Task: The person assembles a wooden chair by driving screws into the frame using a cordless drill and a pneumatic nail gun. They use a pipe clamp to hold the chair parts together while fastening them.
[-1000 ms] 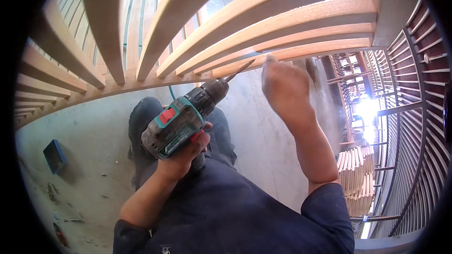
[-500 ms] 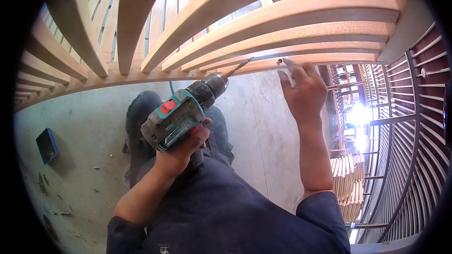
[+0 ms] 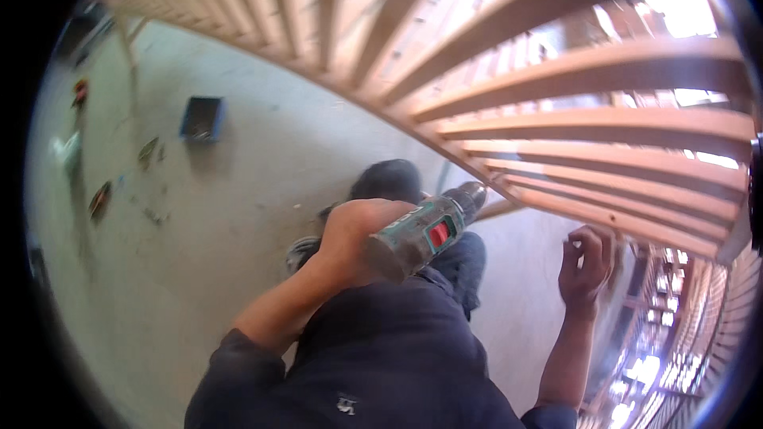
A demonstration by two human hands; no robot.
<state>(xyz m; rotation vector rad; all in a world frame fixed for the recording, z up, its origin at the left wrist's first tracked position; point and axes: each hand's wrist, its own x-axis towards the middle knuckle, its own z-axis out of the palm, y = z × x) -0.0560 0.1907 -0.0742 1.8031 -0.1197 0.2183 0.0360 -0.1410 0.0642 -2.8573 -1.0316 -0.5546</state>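
My left hand (image 3: 354, 232) is wrapped round a teal and grey cordless drill (image 3: 423, 240) with a red switch. The drill's chuck points up and right, close to the lower rail of a curved, slatted wooden frame (image 3: 588, 121); whether it touches the rail cannot be told, and any bit at its tip does not show. Just below that rail, at the right, is my right hand (image 3: 586, 264). Its fingers are curled in toward the thumb, and anything small between them is hidden. A small dark hole shows in the rail near this hand.
A blue open box (image 3: 202, 119) with small pieces in it stands on the concrete floor at the left. Scattered bits and a reddish tool (image 3: 100, 199) lie around it. My dark shoe (image 3: 387, 180) is under the frame. Slatted wooden pieces and bright light fill the right side.
My view has swung left, so the frame now slants down to the right. The drill has turned and sits closer to the rail. My right hand has drawn away from the rail, fingers curling.
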